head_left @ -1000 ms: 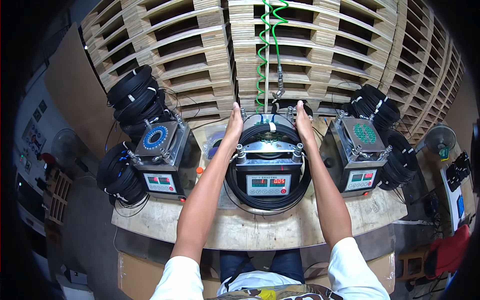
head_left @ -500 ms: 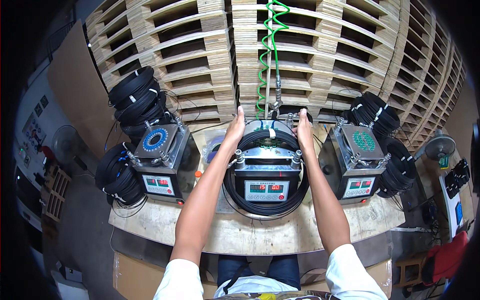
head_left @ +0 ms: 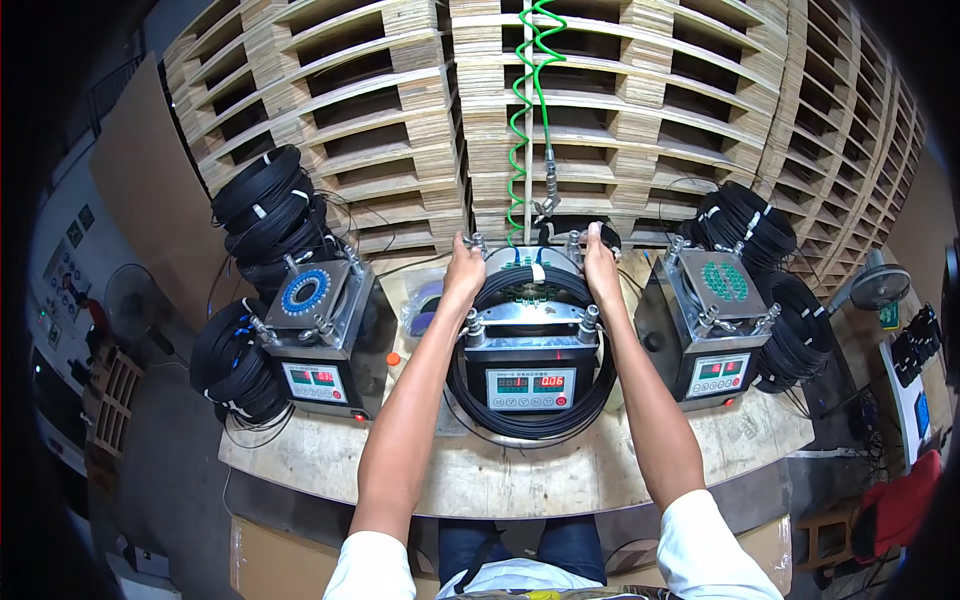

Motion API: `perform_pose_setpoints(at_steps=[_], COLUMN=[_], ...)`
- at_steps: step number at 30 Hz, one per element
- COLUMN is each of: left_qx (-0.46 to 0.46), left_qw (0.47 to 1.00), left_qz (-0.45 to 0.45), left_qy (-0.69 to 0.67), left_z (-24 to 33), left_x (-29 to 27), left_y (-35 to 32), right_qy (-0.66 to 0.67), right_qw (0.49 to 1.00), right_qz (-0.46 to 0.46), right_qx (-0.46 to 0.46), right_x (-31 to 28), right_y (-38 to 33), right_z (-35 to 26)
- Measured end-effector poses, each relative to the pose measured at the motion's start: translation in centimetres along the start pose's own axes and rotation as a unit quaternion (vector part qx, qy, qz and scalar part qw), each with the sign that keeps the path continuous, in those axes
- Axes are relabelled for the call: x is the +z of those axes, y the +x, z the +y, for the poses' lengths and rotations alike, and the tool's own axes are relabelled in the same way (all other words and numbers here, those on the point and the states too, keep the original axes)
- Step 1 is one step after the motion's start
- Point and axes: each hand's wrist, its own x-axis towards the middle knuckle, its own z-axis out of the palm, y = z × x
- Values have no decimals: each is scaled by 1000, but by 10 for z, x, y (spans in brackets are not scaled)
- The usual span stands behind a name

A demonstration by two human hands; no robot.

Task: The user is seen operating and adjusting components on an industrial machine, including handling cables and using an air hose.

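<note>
In the middle of the bench stands a polishing machine [head_left: 532, 352] with a lit red display. A black cable coil [head_left: 530, 428] with a white tie rings its front and top plate. Green-tipped fittings [head_left: 535, 292] show on that plate, partly hidden by the coil. My left hand [head_left: 464, 274] is closed at the rear left clamp lever [head_left: 477, 243]. Opposite it, my right hand [head_left: 600, 270] grips beside the rear right clamp lever [head_left: 574, 244], its thumb up. Most fingers of both hands are hidden behind the palms.
A second machine [head_left: 320, 350] with a blue-ringed plate sits left, a third [head_left: 715, 340] with green fittings right. Black cable coils [head_left: 262, 195] are stacked beside them. A green spiral air hose [head_left: 518, 130] hangs before wooden pallets [head_left: 380, 110]. An orange-capped bottle [head_left: 393, 360] stands by my left forearm.
My hands have settled lower, onto the rear clamps of the middle machine, with the fingers drawn in. The middle display's readings have changed. The view has shifted slightly.
</note>
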Motion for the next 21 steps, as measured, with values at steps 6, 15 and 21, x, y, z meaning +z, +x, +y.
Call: perform_pose_setpoints(at_steps=[6, 15, 21], left_qx=[-2, -51, -38], left_qw=[1000, 996, 997], left_qz=[-15, -29, -16], left_qy=[-16, -74, -67], left_z=[0, 0, -6], left_x=[-10, -14, -16], left_y=[-10, -9, -8], right_qy=[19, -65, 17], right_qw=[1000, 993, 999], right_qz=[7, -57, -15], right_qx=[17, 80, 23], right_x=[3, -4, 7], right_y=[-14, -21, -16], right_z=[-19, -34, -17])
